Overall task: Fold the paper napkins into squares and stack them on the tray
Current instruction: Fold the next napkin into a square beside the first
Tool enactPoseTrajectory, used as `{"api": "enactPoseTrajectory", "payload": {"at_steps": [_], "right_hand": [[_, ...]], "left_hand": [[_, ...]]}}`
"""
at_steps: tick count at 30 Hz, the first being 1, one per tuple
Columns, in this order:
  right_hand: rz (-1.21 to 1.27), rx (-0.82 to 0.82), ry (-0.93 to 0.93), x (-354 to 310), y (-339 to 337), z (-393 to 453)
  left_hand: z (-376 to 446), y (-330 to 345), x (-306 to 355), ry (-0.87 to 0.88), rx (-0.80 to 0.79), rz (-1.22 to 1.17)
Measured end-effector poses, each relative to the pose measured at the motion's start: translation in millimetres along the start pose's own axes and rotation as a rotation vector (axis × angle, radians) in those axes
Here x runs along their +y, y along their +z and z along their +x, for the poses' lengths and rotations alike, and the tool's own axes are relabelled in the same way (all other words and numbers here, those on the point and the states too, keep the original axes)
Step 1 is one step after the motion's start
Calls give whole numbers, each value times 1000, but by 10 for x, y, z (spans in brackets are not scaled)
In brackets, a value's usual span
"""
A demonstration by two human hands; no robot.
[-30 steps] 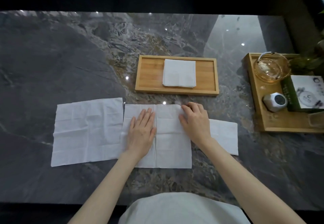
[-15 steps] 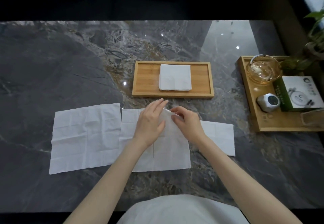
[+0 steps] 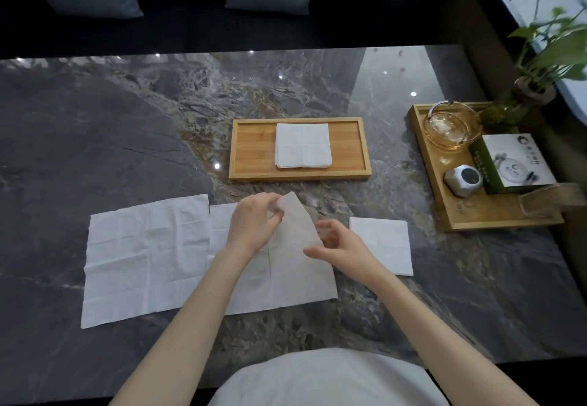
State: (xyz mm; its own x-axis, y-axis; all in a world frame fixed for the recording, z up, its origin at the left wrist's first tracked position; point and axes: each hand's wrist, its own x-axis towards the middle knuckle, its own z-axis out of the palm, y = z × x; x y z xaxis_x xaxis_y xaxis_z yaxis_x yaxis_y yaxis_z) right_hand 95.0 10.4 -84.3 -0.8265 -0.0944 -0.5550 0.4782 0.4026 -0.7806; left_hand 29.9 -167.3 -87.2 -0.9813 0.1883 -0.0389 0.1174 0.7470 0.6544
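Observation:
A white paper napkin (image 3: 286, 281) lies unfolded in front of me on the dark marble table. Its far right corner is lifted off the table. My left hand (image 3: 254, 223) pinches that raised corner at its top. My right hand (image 3: 336, 243) holds the same raised flap lower down, on its right edge. A second unfolded napkin (image 3: 144, 258) lies flat to the left. A smaller folded napkin (image 3: 382, 245) lies to the right. Further back stands the wooden tray (image 3: 251, 151) with a folded square napkin (image 3: 302, 145) on it.
A second wooden tray (image 3: 495, 215) at the right holds a glass bowl (image 3: 451, 126), a green-and-white box (image 3: 514, 162) and a small white device (image 3: 463, 180). A potted plant (image 3: 540, 56) stands behind it. Cushions lie beyond the table's far edge.
Both hands went from pressing flat on the middle napkin to its far right corner, then lifted that corner off the table. The view tilted, so everything sits lower in the frame.

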Motion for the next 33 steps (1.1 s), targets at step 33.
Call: {"api": "enactPoseTrajectory", "payload": {"at_steps": [33], "right_hand": [[139, 300, -511, -632, -582, -569]], "left_hand": [[-712, -1063, 298, -86, -16, -615]]}}
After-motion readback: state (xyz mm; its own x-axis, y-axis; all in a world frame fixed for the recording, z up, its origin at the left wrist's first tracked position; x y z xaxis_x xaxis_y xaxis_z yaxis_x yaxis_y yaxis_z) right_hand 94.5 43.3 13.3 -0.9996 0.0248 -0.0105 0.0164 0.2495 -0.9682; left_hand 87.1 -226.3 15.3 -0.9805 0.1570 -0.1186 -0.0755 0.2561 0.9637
